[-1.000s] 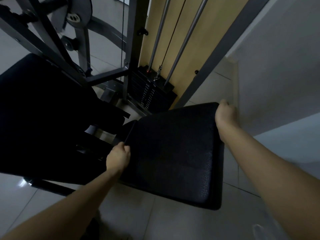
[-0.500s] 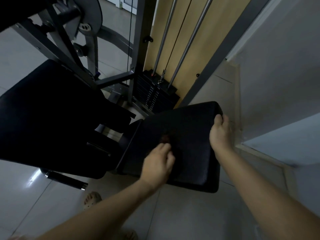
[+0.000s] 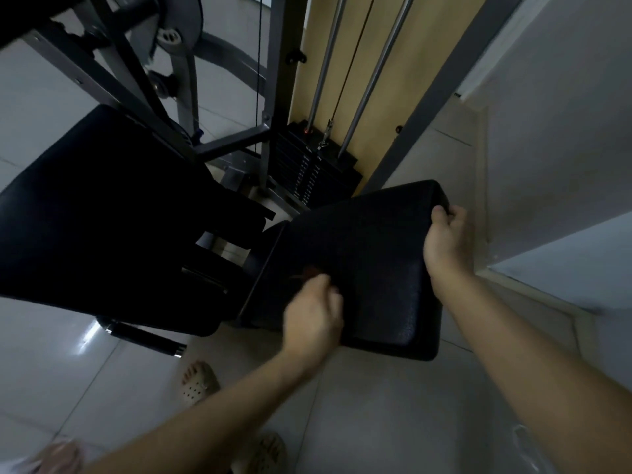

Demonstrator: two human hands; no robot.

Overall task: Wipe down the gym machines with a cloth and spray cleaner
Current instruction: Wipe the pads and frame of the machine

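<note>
Your left hand is sliding onto seat pad, curled, hold unclear; right hand is gripping 3 o'clock edge; pad running 6-to-12.

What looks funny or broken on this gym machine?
A reddish-brown patch shows on the black seat pad, just beyond the left hand. It stands out against the dark pad, but the picture is too dim to tell a tear from a stain or a cloth. Nothing else looks spilled or broken.
</note>
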